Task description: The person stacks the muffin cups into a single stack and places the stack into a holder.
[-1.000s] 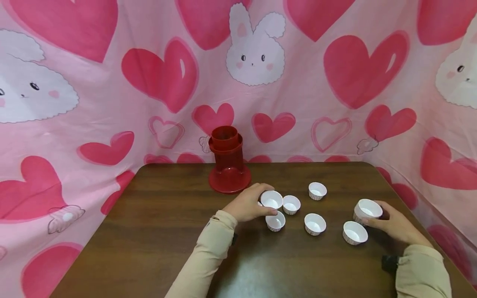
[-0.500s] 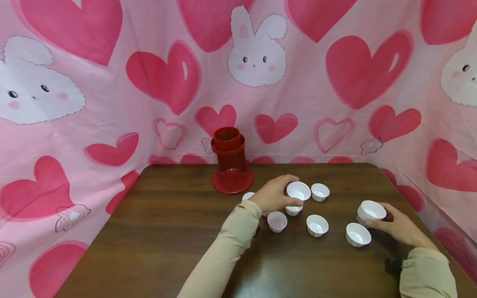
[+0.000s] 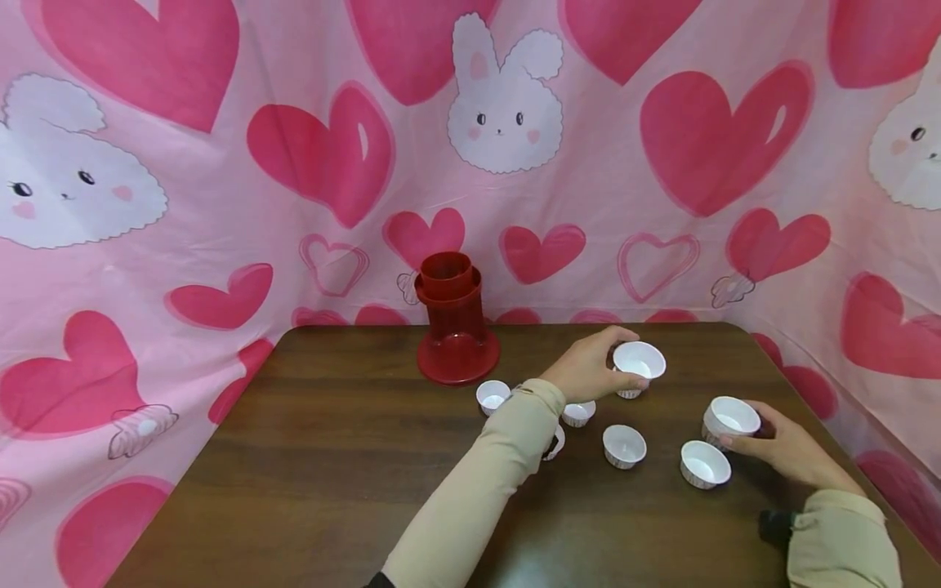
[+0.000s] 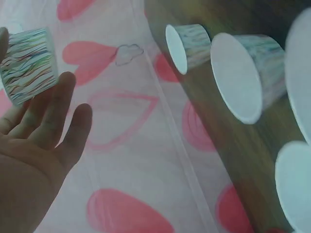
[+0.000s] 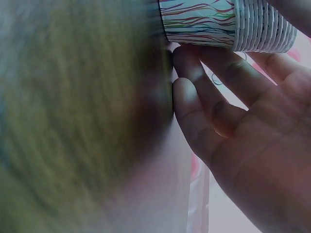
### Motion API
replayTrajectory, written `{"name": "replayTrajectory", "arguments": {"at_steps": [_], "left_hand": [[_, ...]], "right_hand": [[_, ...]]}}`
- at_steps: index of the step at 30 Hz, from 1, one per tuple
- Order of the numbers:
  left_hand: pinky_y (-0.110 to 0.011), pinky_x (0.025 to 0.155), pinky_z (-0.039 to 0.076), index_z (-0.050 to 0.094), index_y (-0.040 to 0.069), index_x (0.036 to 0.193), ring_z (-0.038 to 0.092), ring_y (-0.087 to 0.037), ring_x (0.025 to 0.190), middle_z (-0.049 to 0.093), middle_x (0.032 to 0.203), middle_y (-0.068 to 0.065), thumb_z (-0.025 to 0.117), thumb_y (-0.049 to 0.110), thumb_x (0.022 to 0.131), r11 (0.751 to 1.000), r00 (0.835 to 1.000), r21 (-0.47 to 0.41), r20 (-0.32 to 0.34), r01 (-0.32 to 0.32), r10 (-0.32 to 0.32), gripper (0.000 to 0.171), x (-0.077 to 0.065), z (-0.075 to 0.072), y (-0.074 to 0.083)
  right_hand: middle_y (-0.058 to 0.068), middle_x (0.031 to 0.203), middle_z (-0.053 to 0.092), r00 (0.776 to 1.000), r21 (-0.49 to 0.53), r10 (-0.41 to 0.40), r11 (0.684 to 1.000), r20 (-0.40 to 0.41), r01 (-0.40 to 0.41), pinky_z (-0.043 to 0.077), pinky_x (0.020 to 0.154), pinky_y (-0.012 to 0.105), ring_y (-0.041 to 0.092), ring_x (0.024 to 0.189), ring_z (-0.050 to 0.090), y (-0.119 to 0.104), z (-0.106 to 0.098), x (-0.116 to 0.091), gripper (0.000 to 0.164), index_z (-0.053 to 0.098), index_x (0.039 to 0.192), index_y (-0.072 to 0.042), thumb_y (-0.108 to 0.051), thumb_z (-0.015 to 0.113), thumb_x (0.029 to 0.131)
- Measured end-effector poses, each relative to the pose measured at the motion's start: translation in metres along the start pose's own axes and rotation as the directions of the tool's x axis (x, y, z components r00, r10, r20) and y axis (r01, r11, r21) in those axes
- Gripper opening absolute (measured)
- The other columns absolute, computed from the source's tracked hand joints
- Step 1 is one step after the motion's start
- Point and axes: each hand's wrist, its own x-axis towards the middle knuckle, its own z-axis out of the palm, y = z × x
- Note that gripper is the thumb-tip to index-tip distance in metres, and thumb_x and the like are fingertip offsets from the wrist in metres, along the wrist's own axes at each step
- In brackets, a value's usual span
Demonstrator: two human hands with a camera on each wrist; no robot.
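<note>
My left hand holds a white paper baking cup by its side, thumb in front and fingers behind. It hangs over the back cup, which it mostly covers in the head view. Wavy coloured lines run round the held cup in the left wrist view. At the right, my right hand grips a nested stack of the same cups; several rims of the stack show in the right wrist view, close to the table. A single cup stands just in front of the stack.
More single cups stand about the wooden table: one in the middle, another cup by my left wrist, and a cup farther left. My left sleeve partly hides one. A red cylindrical holder stands at the back.
My left hand has carried its cup rightward and back, from the left group of cups to above the back cup. The right hand and its stack have stayed in place.
</note>
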Motion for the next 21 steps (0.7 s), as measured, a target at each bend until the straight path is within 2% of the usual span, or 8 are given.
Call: {"name": "replayTrajectory", "arguments": {"at_steps": [2, 6, 9, 12, 17, 19, 21], "left_hand": [[-0.011, 0.085, 0.041, 0.056, 0.014, 0.139, 0.054, -0.001, 0.096, 0.063, 0.121, 0.007, 0.085, 0.031, 0.084, 1.000, 1.000, -0.009, -0.003, 0.006, -0.006, 0.064, 0.007, 0.005, 0.003], [-0.012, 0.091, 0.039, 0.057, 0.015, 0.139, 0.053, 0.001, 0.104, 0.062, 0.126, 0.008, 0.085, 0.033, 0.083, 0.999, 0.999, -0.034, 0.019, 0.031, -0.030, 0.065, 0.019, 0.017, 0.009], [-0.012, 0.092, 0.038, 0.056, 0.015, 0.139, 0.053, 0.001, 0.106, 0.062, 0.127, 0.008, 0.085, 0.033, 0.084, 0.999, 0.999, -0.026, 0.037, 0.037, -0.036, 0.065, 0.028, 0.025, 0.012], [-0.010, 0.091, 0.038, 0.057, 0.015, 0.140, 0.053, 0.002, 0.106, 0.062, 0.126, 0.009, 0.084, 0.034, 0.084, 0.999, 0.998, 0.007, 0.045, 0.044, -0.044, 0.065, 0.036, 0.031, 0.014], [-0.010, 0.091, 0.037, 0.058, 0.017, 0.140, 0.054, 0.003, 0.106, 0.063, 0.125, 0.011, 0.084, 0.037, 0.084, 0.995, 0.994, 0.061, 0.063, 0.081, -0.085, 0.065, 0.046, 0.040, 0.018], [-0.009, 0.091, 0.037, 0.058, 0.018, 0.139, 0.054, 0.003, 0.106, 0.064, 0.124, 0.012, 0.083, 0.038, 0.084, 0.993, 0.993, 0.080, 0.077, 0.084, -0.091, 0.064, 0.049, 0.043, 0.021], [-0.009, 0.091, 0.037, 0.058, 0.018, 0.139, 0.054, 0.003, 0.107, 0.064, 0.124, 0.013, 0.083, 0.039, 0.084, 0.992, 0.992, 0.099, 0.088, 0.082, -0.091, 0.063, 0.053, 0.047, 0.023]], "right_hand": [[0.032, 0.119, 0.059, 1.000, 0.007, -0.001, 1.000, 0.004, 0.001, 0.049, 0.082, 0.051, 0.040, 0.104, 0.058, 0.000, 0.001, 0.000, 0.071, 0.042, 0.137, 0.012, -0.030, 0.076, 0.091], [0.029, 0.117, 0.062, 1.000, -0.002, -0.007, 1.000, -0.004, 0.007, 0.047, 0.077, 0.037, 0.023, 0.096, 0.058, 0.001, -0.001, 0.000, 0.069, 0.044, 0.137, 0.011, -0.029, 0.077, 0.090], [0.027, 0.116, 0.063, 1.000, -0.009, -0.007, 1.000, -0.004, 0.007, 0.047, 0.076, 0.034, 0.016, 0.093, 0.057, 0.002, -0.004, 0.000, 0.068, 0.045, 0.136, 0.010, -0.028, 0.076, 0.091], [0.027, 0.116, 0.063, 1.000, -0.012, 0.000, 1.000, 0.008, 0.000, 0.048, 0.076, 0.037, 0.023, 0.096, 0.059, 0.001, -0.006, -0.001, 0.068, 0.044, 0.136, 0.011, -0.028, 0.076, 0.091], [0.032, 0.118, 0.060, 1.000, 0.000, 0.010, 1.000, 0.027, -0.010, 0.048, 0.081, 0.053, 0.044, 0.105, 0.057, -0.001, -0.005, 0.000, 0.071, 0.042, 0.138, 0.012, -0.030, 0.075, 0.091], [0.032, 0.119, 0.060, 1.000, 0.009, 0.006, 1.000, 0.028, -0.006, 0.048, 0.082, 0.054, 0.044, 0.105, 0.058, -0.002, -0.004, 0.001, 0.071, 0.041, 0.138, 0.012, -0.029, 0.075, 0.092], [0.031, 0.119, 0.060, 1.000, 0.013, -0.007, 1.000, 0.023, 0.006, 0.049, 0.081, 0.048, 0.034, 0.102, 0.060, -0.002, -0.003, 0.002, 0.069, 0.042, 0.138, 0.012, -0.028, 0.075, 0.092]]}}
